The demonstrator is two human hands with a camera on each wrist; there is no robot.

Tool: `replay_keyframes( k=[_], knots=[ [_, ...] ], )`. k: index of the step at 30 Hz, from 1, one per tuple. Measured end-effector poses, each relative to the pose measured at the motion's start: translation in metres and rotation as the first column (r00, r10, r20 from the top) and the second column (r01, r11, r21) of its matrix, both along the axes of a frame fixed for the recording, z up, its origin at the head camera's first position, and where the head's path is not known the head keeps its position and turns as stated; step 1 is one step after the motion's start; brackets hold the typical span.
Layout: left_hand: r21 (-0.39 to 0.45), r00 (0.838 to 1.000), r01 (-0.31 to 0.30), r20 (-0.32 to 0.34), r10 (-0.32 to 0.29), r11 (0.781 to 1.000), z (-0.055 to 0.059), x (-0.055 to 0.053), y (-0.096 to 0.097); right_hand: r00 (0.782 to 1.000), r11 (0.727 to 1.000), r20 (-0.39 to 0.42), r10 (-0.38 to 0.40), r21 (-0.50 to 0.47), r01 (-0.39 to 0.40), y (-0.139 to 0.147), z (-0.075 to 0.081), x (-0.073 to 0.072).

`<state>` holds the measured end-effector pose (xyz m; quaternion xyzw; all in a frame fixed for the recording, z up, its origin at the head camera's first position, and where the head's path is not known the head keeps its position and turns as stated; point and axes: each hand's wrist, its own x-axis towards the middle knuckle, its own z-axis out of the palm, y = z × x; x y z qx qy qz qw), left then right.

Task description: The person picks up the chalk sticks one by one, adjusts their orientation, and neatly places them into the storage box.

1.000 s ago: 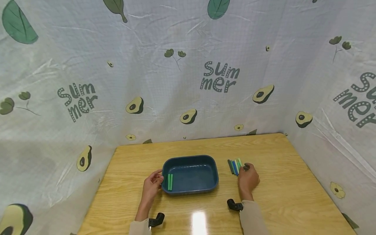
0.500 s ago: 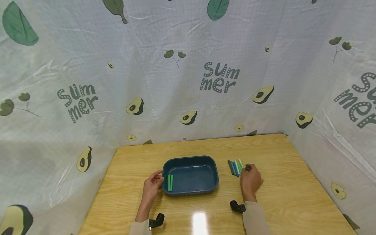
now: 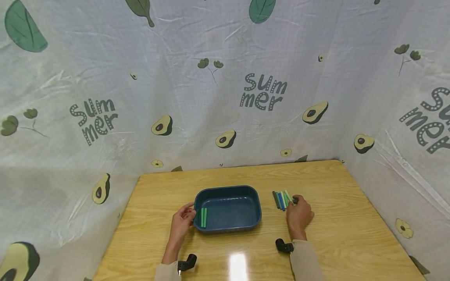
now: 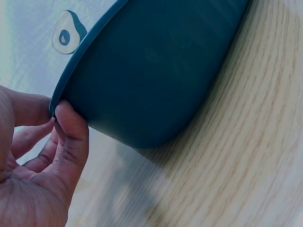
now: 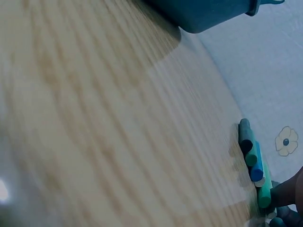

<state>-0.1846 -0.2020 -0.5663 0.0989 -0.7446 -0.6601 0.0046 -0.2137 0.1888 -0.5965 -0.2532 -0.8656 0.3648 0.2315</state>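
A dark blue plastic tray (image 3: 230,231) stands on the table, with two green sticks (image 3: 204,217) side by side at its left end. At its left rim is my left hand (image 3: 181,223); in the left wrist view the thumb and a finger of that hand (image 4: 52,156) pinch the rim. Right of the tray lies a row of crayon-like sticks (image 3: 280,200), dark green, blue, pale and green. My right hand (image 3: 299,216) is at the row's right end, curled on a slanting pale yellow-green stick (image 3: 288,195). Its fingertips are mostly hidden in the right wrist view.
The wooden table (image 3: 225,253) reaches back to a white printed sheet (image 3: 197,117) that hangs behind and at both sides. A light glare lies on the table near the front. Each wrist wears a small black camera (image 3: 284,246).
My right hand has shifted slightly right, and the lower end of the pale yellow-green stick has swung right with it. My left hand and the tray stay in place.
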Motion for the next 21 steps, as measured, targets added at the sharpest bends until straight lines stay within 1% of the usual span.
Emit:
replay_keyframes(
  k=[4,8,10,14,16,17,18,19,21],
  knots=[
    [0.002,1.000,0.003,0.008,-0.003,1.000,-0.001,-0.001,0.000,1.000,1.000,-0.008,0.013,-0.018,-0.013,0.001,0.002,0.001],
    [0.003,1.000,0.010,0.001,-0.010,1.000,0.000,-0.001,-0.001,0.999,0.999,-0.038,0.035,-0.033,-0.036,0.004,0.006,0.002],
    [0.005,1.000,0.015,-0.004,-0.015,1.000,0.002,-0.001,-0.001,0.997,0.997,-0.056,0.058,-0.042,-0.061,0.007,0.010,0.002],
    [0.024,0.999,0.035,0.007,-0.035,0.999,0.021,0.005,0.000,0.992,0.992,-0.066,0.110,-0.051,-0.113,0.013,0.016,0.004],
    [0.030,0.999,0.037,0.015,-0.037,0.999,0.031,0.009,0.003,0.989,0.986,-0.052,0.136,-0.095,-0.140,0.015,0.019,0.005],
    [0.032,0.999,0.041,0.019,-0.041,0.999,0.036,0.010,0.003,0.988,0.978,-0.043,0.149,-0.141,-0.154,0.017,0.020,0.006],
    [0.030,0.999,0.039,0.019,-0.040,0.999,0.035,0.010,0.003,0.986,0.965,-0.031,0.164,-0.202,-0.167,0.018,0.021,0.007],
    [0.031,0.999,0.038,0.018,-0.039,0.999,0.034,0.009,0.003,0.983,0.946,-0.020,0.182,-0.269,-0.180,0.020,0.023,0.008],
    [0.038,0.999,0.032,0.029,-0.033,0.999,0.029,0.008,0.002,0.978,0.897,0.006,0.208,-0.399,-0.188,0.023,0.026,0.010]
  ],
)
